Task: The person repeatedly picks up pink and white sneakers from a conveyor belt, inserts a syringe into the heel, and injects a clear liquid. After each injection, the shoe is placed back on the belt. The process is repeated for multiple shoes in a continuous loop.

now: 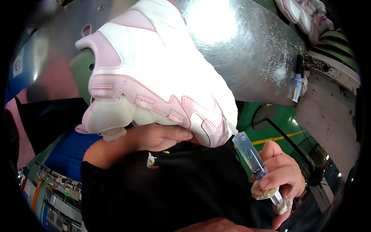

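A white and pink sneaker (162,65) fills the upper middle, tilted, with a green shoe last (82,71) showing at its opening. My left hand (164,135) grips it from the near side, thumb along the pink trim and the other fingers mostly hidden. My right hand (282,170) is closed round a clear syringe (249,152) at the lower right. Its narrow tip meets the sneaker's toe, at the edge of the pink trim. Whitish wads are wrapped round the syringe's flange and plunger end. Some bluish liquid shows inside the barrel.
Behind the sneaker stretches a shiny metal tabletop (247,42), with white crumbs scattered at its right. A second syringe (297,83) lies by its right edge. More pink and white shoes (305,15) sit at the upper right. Below are a green floor (247,116) and a black fan (315,176).
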### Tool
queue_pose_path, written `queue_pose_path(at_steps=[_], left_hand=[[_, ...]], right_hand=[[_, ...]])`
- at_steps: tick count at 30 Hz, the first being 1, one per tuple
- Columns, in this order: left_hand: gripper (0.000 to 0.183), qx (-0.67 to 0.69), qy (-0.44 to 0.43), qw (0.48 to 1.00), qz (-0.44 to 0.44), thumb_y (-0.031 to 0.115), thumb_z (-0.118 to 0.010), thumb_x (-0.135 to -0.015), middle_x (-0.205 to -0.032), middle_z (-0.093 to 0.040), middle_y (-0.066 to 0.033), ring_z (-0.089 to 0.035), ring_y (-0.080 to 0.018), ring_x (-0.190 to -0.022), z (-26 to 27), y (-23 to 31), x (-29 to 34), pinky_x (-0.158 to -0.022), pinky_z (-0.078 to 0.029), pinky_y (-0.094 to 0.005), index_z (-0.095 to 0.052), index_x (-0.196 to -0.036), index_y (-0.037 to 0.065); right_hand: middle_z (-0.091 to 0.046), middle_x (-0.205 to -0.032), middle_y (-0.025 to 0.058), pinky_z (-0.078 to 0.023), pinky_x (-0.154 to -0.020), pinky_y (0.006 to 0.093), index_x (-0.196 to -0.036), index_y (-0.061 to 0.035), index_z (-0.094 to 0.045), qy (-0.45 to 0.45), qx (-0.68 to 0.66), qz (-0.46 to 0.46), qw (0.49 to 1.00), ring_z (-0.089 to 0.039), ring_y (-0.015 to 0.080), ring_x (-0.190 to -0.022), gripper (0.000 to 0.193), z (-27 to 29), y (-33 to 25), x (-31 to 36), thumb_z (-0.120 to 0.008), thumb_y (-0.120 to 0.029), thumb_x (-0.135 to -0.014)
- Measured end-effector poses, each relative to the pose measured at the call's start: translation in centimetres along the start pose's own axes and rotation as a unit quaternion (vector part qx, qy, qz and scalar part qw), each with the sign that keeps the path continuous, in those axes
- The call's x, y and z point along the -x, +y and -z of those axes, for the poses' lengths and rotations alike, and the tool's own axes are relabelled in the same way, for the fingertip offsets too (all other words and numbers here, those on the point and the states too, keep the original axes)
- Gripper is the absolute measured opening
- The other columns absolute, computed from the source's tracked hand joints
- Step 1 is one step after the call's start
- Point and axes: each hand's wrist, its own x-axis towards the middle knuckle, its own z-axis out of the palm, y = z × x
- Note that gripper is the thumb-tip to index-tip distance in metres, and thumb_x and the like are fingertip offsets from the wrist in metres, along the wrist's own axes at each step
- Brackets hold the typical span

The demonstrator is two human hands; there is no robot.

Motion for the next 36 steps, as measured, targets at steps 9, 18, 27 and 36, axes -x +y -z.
queue_pose_path(at_steps=[9,18,27,36], left_hand=[[0.033,-0.062,-0.018,0.998,-0.018,0.011,-0.056,-0.094,-0.121,-0.060,-0.0109,-0.057,-0.0220,-0.111,0.5,-0.7,-3.5,-0.098,-0.045,-0.0363,-0.054,-0.126,0.004],[0.031,-0.043,-0.011,0.999,-0.024,0.008,-0.055,-0.095,-0.121,-0.060,-0.0099,-0.056,-0.0201,-0.112,0.8,-1.2,-5.3,-0.098,-0.046,-0.0349,-0.055,-0.125,0.005],[0.030,-0.062,0.020,0.998,-0.028,0.014,-0.058,-0.095,-0.120,-0.061,-0.0041,-0.055,-0.0152,-0.114,-3.4,1.7,-6.5,-0.095,-0.047,-0.0307,-0.057,-0.124,0.010],[0.031,-0.029,-0.016,0.998,-0.055,0.023,-0.061,-0.093,-0.116,-0.064,-0.0048,-0.062,-0.0159,-0.107,-3.6,2.0,-8.6,-0.085,-0.053,-0.0274,-0.060,-0.121,0.009]], right_hand=[[-0.063,-0.094,0.0090,-0.031,-0.064,0.0297,-0.108,-0.0101,-0.062,0.029,0.080,-0.015,0.996,-0.042,0.0175,-0.074,0.074,-0.1,-1.3,2.1,-0.085,-0.059,-0.057],[-0.060,-0.087,0.0049,-0.027,-0.060,0.0292,-0.106,-0.0036,-0.066,0.074,0.141,0.018,0.987,-0.040,0.0160,-0.064,0.075,-0.8,-0.9,2.8,-0.080,-0.060,-0.060],[-0.055,-0.082,0.0016,-0.028,-0.060,0.0293,-0.103,-0.0075,-0.067,0.123,0.235,0.087,0.960,-0.036,0.0169,-0.065,0.071,-1.7,0.8,3.5,-0.080,-0.062,-0.058],[-0.059,-0.088,0.0028,-0.029,-0.059,0.0308,-0.106,-0.0073,-0.064,0.193,0.396,0.250,0.862,-0.038,0.0176,-0.065,0.061,-3.1,5.4,0.7,-0.079,-0.052,-0.067]])
